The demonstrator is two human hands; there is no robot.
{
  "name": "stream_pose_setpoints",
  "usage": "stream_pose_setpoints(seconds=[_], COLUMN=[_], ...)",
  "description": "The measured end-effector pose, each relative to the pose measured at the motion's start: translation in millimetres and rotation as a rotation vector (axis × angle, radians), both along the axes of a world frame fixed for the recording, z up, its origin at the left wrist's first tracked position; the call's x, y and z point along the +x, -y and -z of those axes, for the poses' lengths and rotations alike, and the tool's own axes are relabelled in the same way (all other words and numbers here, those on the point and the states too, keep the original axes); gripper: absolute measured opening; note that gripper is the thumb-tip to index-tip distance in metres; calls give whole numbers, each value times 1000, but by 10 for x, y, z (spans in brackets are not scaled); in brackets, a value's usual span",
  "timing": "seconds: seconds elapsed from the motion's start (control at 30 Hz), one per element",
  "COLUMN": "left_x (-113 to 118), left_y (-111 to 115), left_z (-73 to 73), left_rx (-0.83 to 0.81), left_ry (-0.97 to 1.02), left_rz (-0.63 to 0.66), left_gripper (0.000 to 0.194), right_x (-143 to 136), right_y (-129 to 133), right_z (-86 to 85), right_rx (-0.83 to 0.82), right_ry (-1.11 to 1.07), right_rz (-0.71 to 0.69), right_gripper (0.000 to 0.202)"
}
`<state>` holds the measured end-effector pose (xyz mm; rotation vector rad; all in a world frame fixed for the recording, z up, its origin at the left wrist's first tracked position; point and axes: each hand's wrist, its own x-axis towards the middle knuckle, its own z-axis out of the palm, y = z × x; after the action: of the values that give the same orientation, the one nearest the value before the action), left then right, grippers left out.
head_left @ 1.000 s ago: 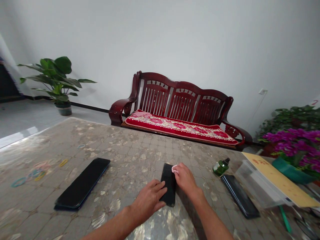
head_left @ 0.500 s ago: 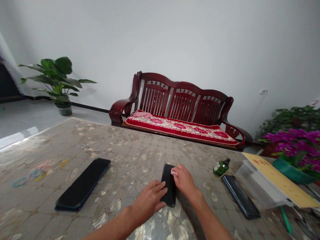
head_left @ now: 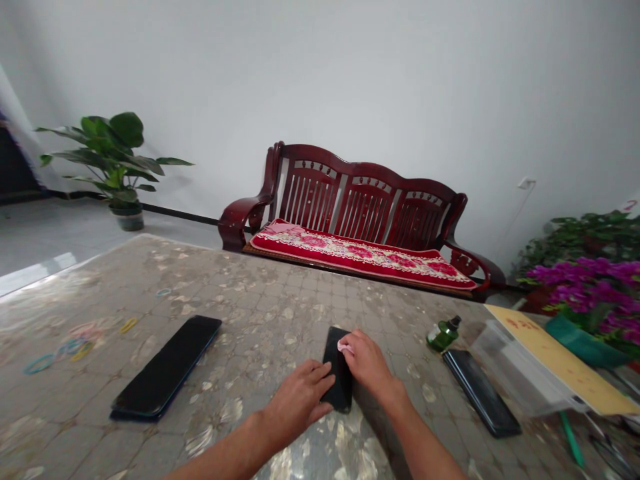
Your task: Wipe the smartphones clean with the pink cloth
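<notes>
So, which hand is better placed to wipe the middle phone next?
Probably the right hand: it pinches the pink cloth over the far half of the phone, while the left hand rests on its left side.

It's looking every bit like a home, a living room: a carved dark-red wooden settee (head_left: 363,171) is standing before the plain pale wall (head_left: 350,73), a floral red cover (head_left: 360,253) is stretching along it, a leafy potted plant (head_left: 115,159) is sitting on the floor (head_left: 75,223) at left, purple flowers (head_left: 585,280) are glowing at right, and a patterned tabletop (head_left: 250,293) is spreading across the foreground
</notes>
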<state>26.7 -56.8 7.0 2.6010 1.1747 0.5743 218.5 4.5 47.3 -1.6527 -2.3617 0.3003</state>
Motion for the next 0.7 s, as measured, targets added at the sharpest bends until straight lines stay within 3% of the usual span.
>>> stream_pose_setpoints(seconds=[0.13,0.3,0.57,0.7], left_x=[-5,-15,1,-4], left_y=[-16,-38,-18,-29], left_z=[32,86,2,7], left_rx=[15,19,9,8], left_ry=[16,38,38,29], left_rz=[4,10,15,17], left_gripper=[39,37,35,33], right_x=[-12,-85,-93,-146], right_y=[39,-123,27,-100], right_z=[-18,-68,0,2], right_rx=[-3,20,-4,2], right_ry=[6,81,20,57], right_rz=[-62,34,-87,-46], right_gripper=[25,25,23,23])
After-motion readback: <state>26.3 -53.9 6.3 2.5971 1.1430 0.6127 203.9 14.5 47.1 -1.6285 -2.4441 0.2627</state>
